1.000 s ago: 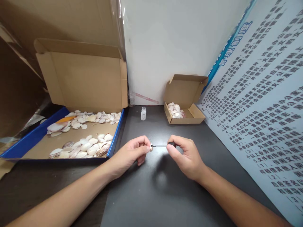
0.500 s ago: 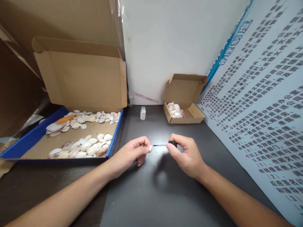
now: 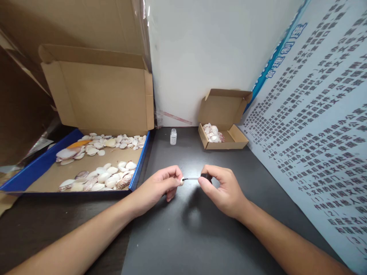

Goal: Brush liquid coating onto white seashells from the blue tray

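Pinched between the thumb and fingertips of my left hand [image 3: 164,184] is a small white seashell [image 3: 182,181], mostly covered by the fingers. My right hand [image 3: 222,187] is closed on the black cap of a thin applicator brush [image 3: 192,178]. The brush points left, and its dark tip meets the shell. Beyond the hands, an uncapped small glass bottle [image 3: 173,138] with a white label stands upright on the dark table [image 3: 172,236].
On the left lies an open blue-sided cardboard box [image 3: 71,168] with two groups of seashells [image 3: 103,177]. At the back right is a smaller open cardboard box [image 3: 229,145] holding white shells [image 3: 211,133]. A printed board [image 3: 315,114] leans along the right side.
My right hand has moved left, bringing the brush tip from a short gap away onto the shell. My left hand stays in place with the shell.
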